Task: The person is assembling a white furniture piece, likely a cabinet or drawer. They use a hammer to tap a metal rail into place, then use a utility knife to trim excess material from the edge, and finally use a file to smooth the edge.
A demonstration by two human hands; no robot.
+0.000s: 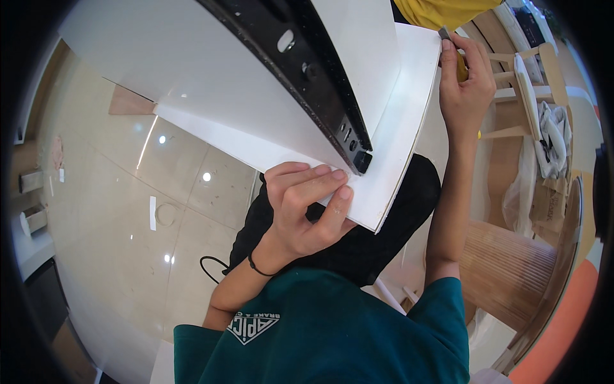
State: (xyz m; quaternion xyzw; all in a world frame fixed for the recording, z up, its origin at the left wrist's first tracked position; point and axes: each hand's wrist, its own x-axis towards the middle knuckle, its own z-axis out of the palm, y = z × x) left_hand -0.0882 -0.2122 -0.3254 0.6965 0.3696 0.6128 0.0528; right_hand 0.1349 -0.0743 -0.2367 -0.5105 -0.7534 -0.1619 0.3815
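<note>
Two hands, yours, at one white panel (pixel 377 189) above your black trousers (pixel 419 192). Left hand (pixel 304 214): fingertips on the near end, beside the black rail (pixel 307 73); whether pinching, cannot tell. Right hand (pixel 465 89): fingers closed around one yellow-handled tool (pixel 461 67), far corner. Step, apparently: tool to panel edge. Next move calls for: steady panel, light control.

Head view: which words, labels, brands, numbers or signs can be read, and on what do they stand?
Green shirt: white lettering in a triangular print, partly legible; its wording is not copied here.
Brown paper at right: dark print, too small and blurred.
Black rail: no legible text.
</note>
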